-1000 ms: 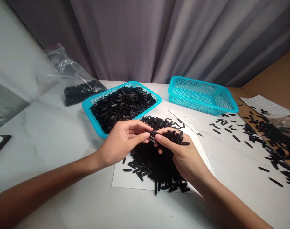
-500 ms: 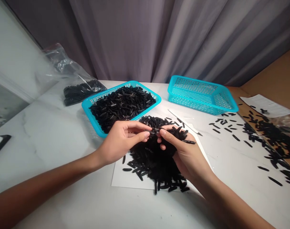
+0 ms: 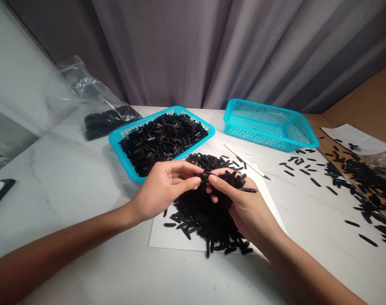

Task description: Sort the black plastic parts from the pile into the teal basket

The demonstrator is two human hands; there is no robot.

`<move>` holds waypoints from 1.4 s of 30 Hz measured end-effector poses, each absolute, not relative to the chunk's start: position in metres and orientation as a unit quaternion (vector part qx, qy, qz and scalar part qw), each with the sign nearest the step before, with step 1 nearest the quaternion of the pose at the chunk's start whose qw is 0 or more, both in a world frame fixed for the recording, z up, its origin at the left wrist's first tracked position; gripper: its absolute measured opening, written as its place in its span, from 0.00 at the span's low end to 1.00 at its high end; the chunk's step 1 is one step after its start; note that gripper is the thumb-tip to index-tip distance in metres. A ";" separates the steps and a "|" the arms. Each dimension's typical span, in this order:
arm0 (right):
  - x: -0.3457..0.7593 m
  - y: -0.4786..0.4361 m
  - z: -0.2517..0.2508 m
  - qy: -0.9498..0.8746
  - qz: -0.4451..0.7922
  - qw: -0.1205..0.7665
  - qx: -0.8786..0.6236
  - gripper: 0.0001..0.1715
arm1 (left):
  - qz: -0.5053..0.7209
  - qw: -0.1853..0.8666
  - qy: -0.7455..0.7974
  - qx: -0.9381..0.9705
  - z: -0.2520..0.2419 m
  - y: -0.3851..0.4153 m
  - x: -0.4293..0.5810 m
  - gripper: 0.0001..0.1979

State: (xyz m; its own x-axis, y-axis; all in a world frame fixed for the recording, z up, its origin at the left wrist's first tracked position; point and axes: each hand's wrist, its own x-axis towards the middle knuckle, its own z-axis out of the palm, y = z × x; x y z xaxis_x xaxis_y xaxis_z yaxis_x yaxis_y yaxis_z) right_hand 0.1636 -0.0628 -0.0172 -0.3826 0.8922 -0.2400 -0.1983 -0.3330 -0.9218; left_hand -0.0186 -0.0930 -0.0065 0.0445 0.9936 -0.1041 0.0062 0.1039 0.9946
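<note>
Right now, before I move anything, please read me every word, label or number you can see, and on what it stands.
No word, label, brand or number can be read here.
The white paper sheet at the right may carry faint print, too small and blurred to read.
The clear plastic bag at back left shows no readable label.

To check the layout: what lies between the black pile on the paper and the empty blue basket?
A slim white tool and stray black pieces, in the head view.

Slender black plastic pieces (image 3: 205, 224), heaped on a white sheet (image 3: 159, 239)
</note>
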 end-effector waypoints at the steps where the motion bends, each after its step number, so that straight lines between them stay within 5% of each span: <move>1: 0.164 -0.063 -0.017 -0.432 0.710 0.384 -0.402 0.13 | 0.461 0.535 0.515 0.486 -0.007 -0.093 -0.019 0.11; 42: 0.165 -0.062 -0.019 -0.488 0.677 0.380 -0.399 0.12 | 0.478 0.481 0.522 0.517 -0.007 -0.094 -0.017 0.06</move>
